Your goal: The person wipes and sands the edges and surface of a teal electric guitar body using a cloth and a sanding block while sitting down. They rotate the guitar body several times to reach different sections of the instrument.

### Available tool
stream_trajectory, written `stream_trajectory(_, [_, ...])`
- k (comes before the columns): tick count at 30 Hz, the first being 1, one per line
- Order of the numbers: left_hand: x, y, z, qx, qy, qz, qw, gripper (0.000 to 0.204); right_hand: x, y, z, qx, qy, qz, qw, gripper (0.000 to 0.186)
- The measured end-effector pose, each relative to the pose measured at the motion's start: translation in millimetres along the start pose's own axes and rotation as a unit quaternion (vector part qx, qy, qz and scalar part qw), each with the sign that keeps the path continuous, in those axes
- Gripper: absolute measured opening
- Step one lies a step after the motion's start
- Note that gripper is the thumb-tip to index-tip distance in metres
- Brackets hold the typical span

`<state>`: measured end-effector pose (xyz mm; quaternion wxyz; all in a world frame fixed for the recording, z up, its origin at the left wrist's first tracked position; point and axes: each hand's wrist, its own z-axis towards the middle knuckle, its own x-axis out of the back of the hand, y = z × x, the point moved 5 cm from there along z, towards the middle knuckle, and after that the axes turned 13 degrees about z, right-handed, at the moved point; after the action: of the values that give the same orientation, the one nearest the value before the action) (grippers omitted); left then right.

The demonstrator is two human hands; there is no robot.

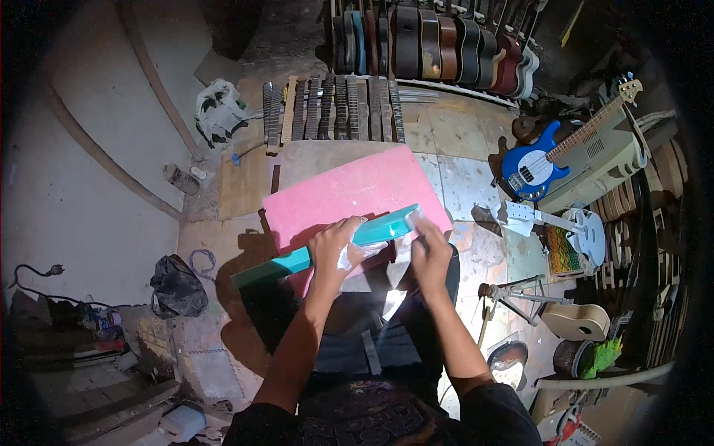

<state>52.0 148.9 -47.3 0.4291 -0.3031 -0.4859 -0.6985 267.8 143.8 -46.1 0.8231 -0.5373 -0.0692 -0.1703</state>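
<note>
A long, glossy teal piece [387, 227] with a rounded right end lies slantwise over my lap. Its narrow left part reaches past the pink board. My left hand [333, 249] is closed around its middle, with white residue on the thumb side. At the right end, the curled fingers of my right hand [430, 253] press against the teal surface, slightly blurred. Something pale is under those fingertips, too indistinct to name. Beneath and beyond the piece is a flat pink board [349, 186], speckled with white.
Several guitar necks [342, 108] lie in a row ahead, before a rack of guitar bodies [446, 44]. On the right are a blue bass guitar [534, 167], a pale blue guitar [587, 236] and a metal stand [513, 297]. A black plastic bag [177, 286] sits left.
</note>
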Motion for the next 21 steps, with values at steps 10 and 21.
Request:
stream_trajectory(10, [-4.8,-1.5,-2.3,0.006,-0.007,0.019,1.000,0.041,0.6,1.1,2.2,-0.034,-0.027,0.021,0.999,0.050])
stream_trajectory(21, [-5.6,-0.2,-0.6,0.007,-0.007,0.023,1.000,0.040,5.1,19.2,9.8,-0.092,-0.020,0.014,0.995,0.051])
